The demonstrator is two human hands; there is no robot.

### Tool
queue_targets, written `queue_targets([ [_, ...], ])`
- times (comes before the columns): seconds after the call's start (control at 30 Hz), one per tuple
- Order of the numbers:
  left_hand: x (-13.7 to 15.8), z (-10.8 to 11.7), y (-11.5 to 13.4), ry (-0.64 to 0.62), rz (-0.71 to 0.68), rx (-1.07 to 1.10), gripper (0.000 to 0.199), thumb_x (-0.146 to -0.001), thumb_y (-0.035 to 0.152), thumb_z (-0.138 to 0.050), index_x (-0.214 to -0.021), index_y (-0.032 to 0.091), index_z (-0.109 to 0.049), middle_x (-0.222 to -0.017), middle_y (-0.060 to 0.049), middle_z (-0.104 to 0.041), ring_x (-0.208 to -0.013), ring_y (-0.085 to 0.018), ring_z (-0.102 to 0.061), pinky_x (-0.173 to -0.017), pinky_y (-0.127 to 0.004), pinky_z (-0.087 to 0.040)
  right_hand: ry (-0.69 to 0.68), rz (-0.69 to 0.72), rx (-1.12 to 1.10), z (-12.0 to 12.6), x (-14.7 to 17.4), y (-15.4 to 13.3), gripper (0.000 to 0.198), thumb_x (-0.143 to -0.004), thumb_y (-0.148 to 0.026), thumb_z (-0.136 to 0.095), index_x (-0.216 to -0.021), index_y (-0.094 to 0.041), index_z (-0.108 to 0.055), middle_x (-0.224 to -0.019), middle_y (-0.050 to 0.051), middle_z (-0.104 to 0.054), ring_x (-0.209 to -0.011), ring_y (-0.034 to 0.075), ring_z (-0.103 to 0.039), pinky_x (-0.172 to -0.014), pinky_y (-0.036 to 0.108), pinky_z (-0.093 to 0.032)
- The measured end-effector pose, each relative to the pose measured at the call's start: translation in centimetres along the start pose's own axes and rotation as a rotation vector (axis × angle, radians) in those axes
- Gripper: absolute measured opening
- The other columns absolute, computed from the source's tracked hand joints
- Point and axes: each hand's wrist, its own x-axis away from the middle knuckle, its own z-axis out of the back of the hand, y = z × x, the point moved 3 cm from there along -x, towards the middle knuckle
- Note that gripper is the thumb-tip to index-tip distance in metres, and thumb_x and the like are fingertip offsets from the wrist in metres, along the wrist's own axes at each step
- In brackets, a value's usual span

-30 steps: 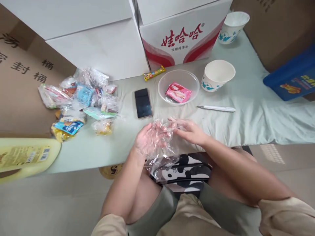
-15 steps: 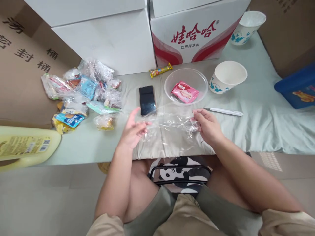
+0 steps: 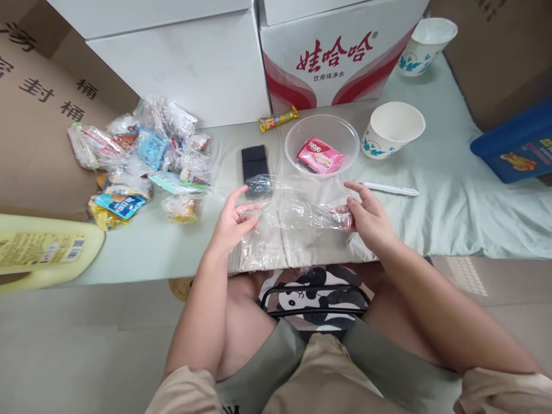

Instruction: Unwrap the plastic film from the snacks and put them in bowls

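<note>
Right fingers (image 3: 353, 208) clamp film (image 3: 317, 215), grip of left fingers (image 3: 246, 225) unclear, near a bowl (image 3: 313, 126) holding a pink packet (image 3: 320, 155).

A single head-worn view looks forward and steeply down over the wearer's lap (image 3: 401, 359), close enough (the sleeves (image 3: 185, 391) meet the bottom edge) to centre the left hand (image 3: 226, 230) and right hand (image 3: 375, 224) over the cloth-covered desk (image 3: 457, 213), with white boxes (image 3: 185, 80) crossing the top.

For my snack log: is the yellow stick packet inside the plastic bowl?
No, the yellow stick packet lies outside the plastic bowl, which holds a pink packet.
</note>
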Motion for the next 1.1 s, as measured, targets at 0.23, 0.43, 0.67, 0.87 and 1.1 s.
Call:
queue_targets([
  [0.23, 0.0, 0.9, -0.3, 0.085, -0.141, -0.186, 0.058, -0.069, 0.030, -0.081, -0.124, 0.019, -0.069, -0.095, -0.005, -0.073, -0.073, -0.016, -0.068, -0.064, -0.025, -0.051, -0.106, 0.325, 0.192, 1.5, 1.1, -0.4, 0.062, -0.086, -0.041, -0.067, -0.144, -0.029, -0.049, -0.078, -0.001, -0.069, -0.063, 0.017, -0.062, -0.061, 0.032, -0.051],
  [0.43, 0.5, 2.2, 0.7, 0.222, -0.413, -0.505, 0.015, -0.069, 0.035, -0.079, -0.072, 0.021, -0.078, -0.093, -0.006, -0.061, -0.093, -0.021, -0.061, -0.092, -0.036, -0.052, 0.075, 0.640, 0.623, 2.1, 1.9, -1.6, 0.015, -0.085, -0.034, -0.062, -0.087, -0.025, -0.074, -0.084, 0.007, -0.065, -0.082, 0.022, -0.063, -0.077, 0.040, -0.053],
  [0.67, 1.2, 1.3, 1.2, -0.031, -0.061, 0.103, 0.045, -0.064, 0.059, -0.080, -0.060, 0.020, -0.058, -0.062, -0.003, -0.063, -0.053, -0.016, -0.060, -0.048, -0.028, -0.049, -0.233, 0.141, 0.304, 4.0, 2.9, -1.9, 0.032, -0.093, -0.050, -0.055, -0.085, -0.022, -0.069, -0.065, 0.003, -0.065, -0.055, 0.017, -0.058, -0.051, 0.030, -0.046],
  [0.87, -0.4, -3.0, 0.8, -0.217, 0.230, 0.047, 0.045, -0.065, 0.057, -0.083, -0.072, 0.022, -0.056, -0.047, 0.003, -0.057, -0.037, -0.012, -0.053, -0.030, -0.019, -0.029, -0.047, 0.554, 0.174, 2.8, 0.5, -3.3, 0.032, -0.087, -0.054, -0.069, -0.102, -0.026, -0.071, -0.105, 0.007, -0.073, -0.102, 0.022, -0.069, -0.092, 0.039, -0.056],
  [1.1, 0.6, -4.5, 2.1, -0.436, 0.252, 0.185, 0.056, -0.071, 0.073, -0.070, -0.073, 0.018, -0.063, -0.042, 0.001, -0.054, -0.027, -0.014, -0.046, -0.029, -0.022, -0.028, -1.101, 0.281, 0.238, -5.6, 3.8, -2.4, 0.021, -0.086, -0.039, -0.070, -0.094, -0.019, -0.070, -0.076, 0.000, -0.069, -0.067, 0.013, -0.062, -0.064, 0.026, -0.052],
])
